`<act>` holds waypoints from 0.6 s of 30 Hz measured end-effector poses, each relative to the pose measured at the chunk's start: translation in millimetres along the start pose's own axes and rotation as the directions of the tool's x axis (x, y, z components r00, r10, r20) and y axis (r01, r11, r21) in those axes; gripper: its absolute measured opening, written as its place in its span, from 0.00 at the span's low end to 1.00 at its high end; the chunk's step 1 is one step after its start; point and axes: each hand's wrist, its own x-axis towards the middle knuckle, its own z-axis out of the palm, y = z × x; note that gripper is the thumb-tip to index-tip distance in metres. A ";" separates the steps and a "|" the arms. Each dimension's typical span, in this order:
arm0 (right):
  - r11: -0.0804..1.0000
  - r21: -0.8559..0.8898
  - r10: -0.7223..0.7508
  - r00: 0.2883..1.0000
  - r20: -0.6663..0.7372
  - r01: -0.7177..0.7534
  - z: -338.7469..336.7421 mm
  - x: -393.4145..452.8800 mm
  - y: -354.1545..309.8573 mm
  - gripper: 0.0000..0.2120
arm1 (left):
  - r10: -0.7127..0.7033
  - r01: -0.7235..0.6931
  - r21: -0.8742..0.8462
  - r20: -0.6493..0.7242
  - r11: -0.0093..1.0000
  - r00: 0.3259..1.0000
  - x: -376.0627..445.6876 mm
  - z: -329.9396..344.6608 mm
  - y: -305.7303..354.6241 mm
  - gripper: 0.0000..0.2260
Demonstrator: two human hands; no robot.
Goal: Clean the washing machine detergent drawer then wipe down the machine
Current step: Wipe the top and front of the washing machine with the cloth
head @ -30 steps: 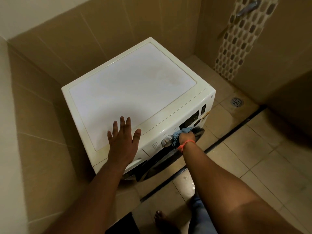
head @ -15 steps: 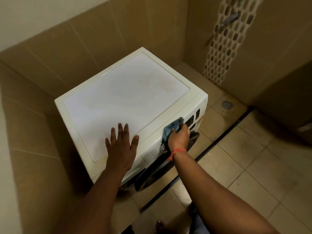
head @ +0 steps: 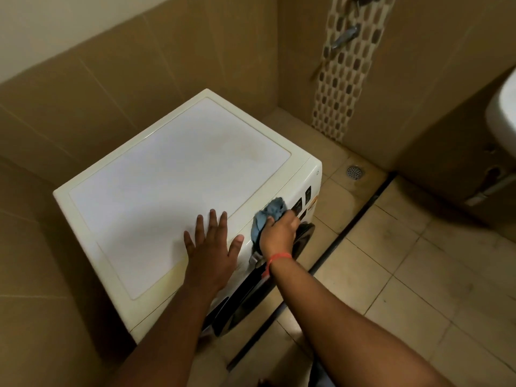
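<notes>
A white front-loading washing machine (head: 173, 174) stands in a tiled corner. My left hand (head: 212, 247) lies flat on the front part of its top, fingers spread. My right hand (head: 279, 233), with an orange band at the wrist, is closed on a crumpled blue cloth (head: 268, 216) and presses it against the control panel, just left of the dark buttons (head: 303, 201). The dark round door (head: 303, 236) shows below that hand. The detergent drawer is hidden behind my hands and arms.
Tan tiled walls close in behind and left of the machine. A floor drain (head: 354, 171) sits to its right, and a dark floor channel (head: 360, 216) runs diagonally. A tap (head: 344, 36) projects from the mosaic strip. A white basin edge (head: 505, 115) is at far right.
My right hand has moved the cloth up from the knob and door rim onto the control panel near the top edge. My left hand stays flat on the top. The view has shifted.
</notes>
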 end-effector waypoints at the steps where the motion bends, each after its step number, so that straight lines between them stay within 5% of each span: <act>1: 0.999 0.033 0.026 1.000 -0.009 -0.025 -2.8 19.5 -6.5 0.16 | 0.007 -0.006 0.012 -0.006 1.000 1.000 8.5 -1.3 3.9 0.37; 5: 0.959 0.147 0.247 0.969 -0.002 -0.244 -16.3 95.7 -25.9 0.22 | -0.008 0.007 0.059 0.018 0.998 1.000 40.2 -10.4 23.1 0.38; 11: 0.968 0.154 0.162 0.964 0.211 -0.197 -5.7 54.3 -15.1 0.31 | -0.056 0.054 0.035 0.056 0.998 0.997 80.4 -21.1 68.3 0.36; 18: 0.918 0.243 0.290 0.948 0.129 -0.314 -22.5 156.5 -22.0 0.29 | -0.123 0.122 0.061 0.013 0.991 0.992 132.5 -36.4 91.9 0.34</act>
